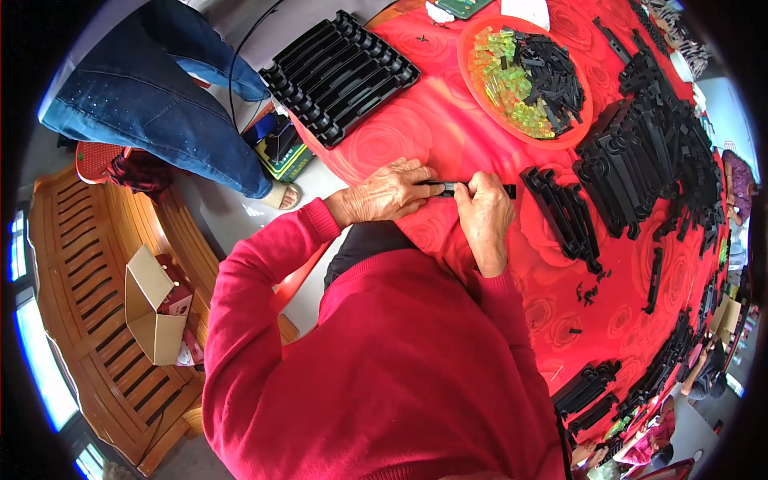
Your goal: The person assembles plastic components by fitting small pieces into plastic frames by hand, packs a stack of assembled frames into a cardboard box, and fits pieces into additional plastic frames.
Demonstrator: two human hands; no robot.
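My left hand point(392, 190) and my right hand point(486, 212) meet over the near edge of a table with a red rose-patterned cloth point(392, 136). Between them lies a narrow black plastic strip point(510, 191), gripped from both ends. The left fingers curl over its left part; the right thumb and fingers pinch it further right, and its end sticks out past them. Most of the strip is covered by my fingers. Just right of my right hand lies a row of long black plastic pieces point(562, 216).
Beyond my hands, a red-rimmed bowl point(554, 144) holds yellow-green clear pieces and small black parts. A black slotted tray point(344, 76) sits at the table's far left. Piles of black parts point(632, 160) cover the right side. A person in jeans point(152, 96) stands left, by a wooden bench point(88, 264).
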